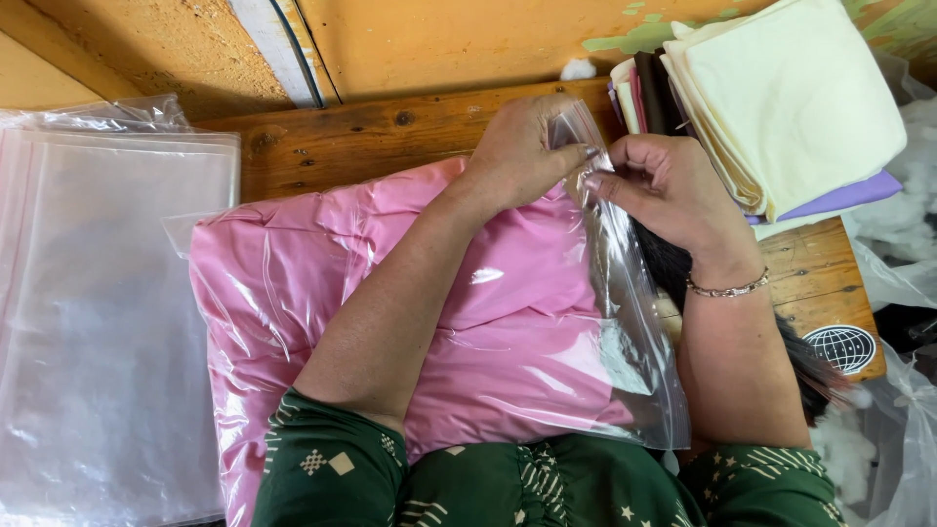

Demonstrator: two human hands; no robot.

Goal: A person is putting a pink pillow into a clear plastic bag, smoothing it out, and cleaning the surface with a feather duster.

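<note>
At 9 o'clock on the wooden bench, a stack of clear plastic bags lies flat; centre, a pink pillow sits inside a clear bag; left hand and right hand meet at 12 o'clock, fingers of both pinching the bag's open edge; judged step: closing the mouth; next calls for running the pinch along the seal; at 2 o'clock, folded cloths.

Pink pillow lies flat on bench, inside clear plastic bag, open end right.
</note>
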